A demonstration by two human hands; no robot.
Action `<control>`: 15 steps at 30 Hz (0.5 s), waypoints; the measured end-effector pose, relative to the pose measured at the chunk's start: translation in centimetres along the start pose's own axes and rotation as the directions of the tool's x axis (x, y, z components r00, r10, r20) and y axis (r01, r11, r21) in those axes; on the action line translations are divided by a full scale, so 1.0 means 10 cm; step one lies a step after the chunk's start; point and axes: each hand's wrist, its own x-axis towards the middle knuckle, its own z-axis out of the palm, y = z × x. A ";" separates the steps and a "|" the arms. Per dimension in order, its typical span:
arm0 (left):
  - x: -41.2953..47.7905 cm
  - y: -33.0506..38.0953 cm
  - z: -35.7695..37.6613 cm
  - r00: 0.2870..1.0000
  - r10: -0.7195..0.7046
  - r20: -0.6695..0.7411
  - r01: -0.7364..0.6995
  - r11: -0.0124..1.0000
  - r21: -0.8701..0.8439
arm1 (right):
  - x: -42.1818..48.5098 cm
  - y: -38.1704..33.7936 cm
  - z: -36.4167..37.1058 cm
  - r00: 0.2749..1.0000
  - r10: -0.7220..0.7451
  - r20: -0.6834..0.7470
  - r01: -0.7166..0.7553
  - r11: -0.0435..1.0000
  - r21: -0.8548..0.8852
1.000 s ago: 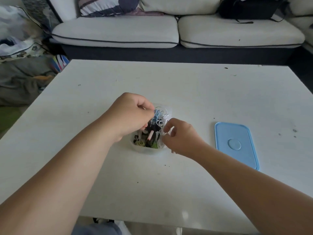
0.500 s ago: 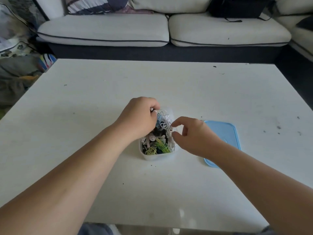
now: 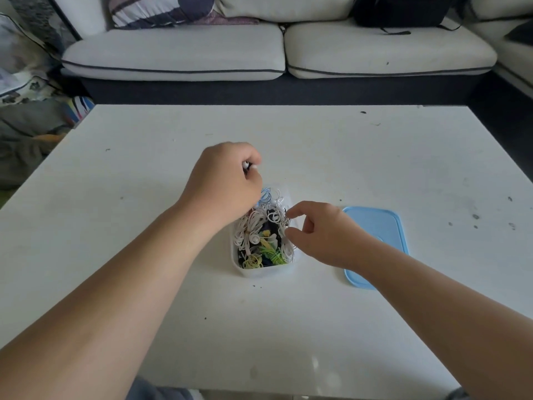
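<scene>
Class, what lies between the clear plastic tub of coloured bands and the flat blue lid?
The right hand, its fingers at the tub; the head view shows it.

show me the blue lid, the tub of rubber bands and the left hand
blue lid (image 3: 383,229): head view, bare top face
tub (image 3: 265,272): head view, near wall
left hand (image 3: 225,186): head view, its back; grips small white piece (image 3: 247,166)

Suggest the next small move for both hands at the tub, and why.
Probably pin the white loops down in the tub with the right hand while the left hand, which grips a small white piece above it, lifts. The loops lie tangled with the other bands, so the pile may rise together.
</scene>
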 end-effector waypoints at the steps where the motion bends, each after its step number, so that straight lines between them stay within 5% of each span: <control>1: -0.03 -0.03 0.05 0.998 -0.007 0.055 0.006 1.000 0.027 | 0.00 0.00 0.00 1.000 0.001 0.001 -0.001 1.000 0.000; 5: -0.16 -0.13 0.25 0.923 -0.124 0.363 0.046 0.975 0.216 | 0.01 0.00 0.00 1.000 0.010 -0.002 -0.010 1.000 0.013; 9: -0.24 -0.09 0.21 0.864 -0.133 0.486 -0.008 0.961 0.277 | 0.01 0.00 -0.01 1.000 0.004 0.010 -0.004 1.000 0.009; 12: -0.30 -0.03 0.09 0.866 -0.111 0.487 0.000 0.975 0.222 | 0.04 -0.01 -0.01 1.000 0.000 0.007 0.000 1.000 0.013; 15: -0.25 -0.12 -0.03 0.953 -0.075 0.293 0.009 0.976 0.220 | 0.06 -0.01 -0.01 1.000 0.003 -0.007 -0.002 0.999 0.038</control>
